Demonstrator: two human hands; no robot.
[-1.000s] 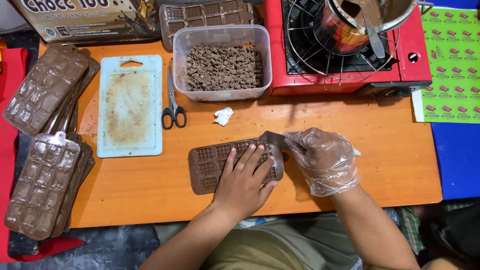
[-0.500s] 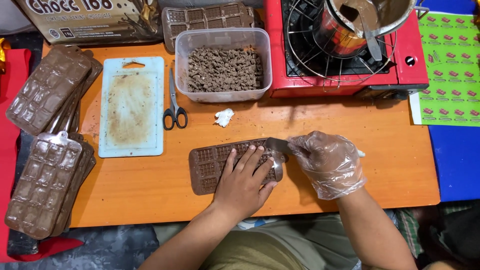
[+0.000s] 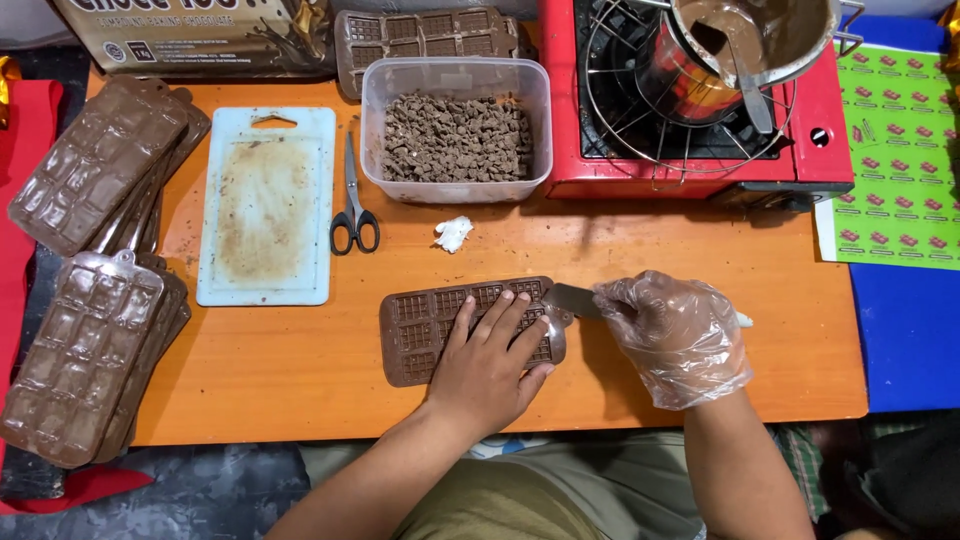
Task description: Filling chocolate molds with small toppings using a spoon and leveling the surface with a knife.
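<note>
A brown silicone chocolate mould (image 3: 425,325) lies flat on the orange table (image 3: 300,370). My bare left hand (image 3: 490,365) presses down on its right half, fingers spread over the cells. My right hand (image 3: 675,335), in a clear plastic glove, grips a metal scraper (image 3: 570,298) whose blade rests on the mould's right end, just past my left fingertips.
A clear tub of chocolate chips (image 3: 455,130), scissors (image 3: 353,205), a white cutting board (image 3: 265,205) and a crumpled tissue (image 3: 452,234) sit behind. Stacked filled moulds (image 3: 90,290) lie at the left. A red stove (image 3: 700,110) holds a pot of melted chocolate (image 3: 745,50).
The scraper and my right hand have shifted slightly to the right along the mould's end. My left hand stays pressed on the mould.
</note>
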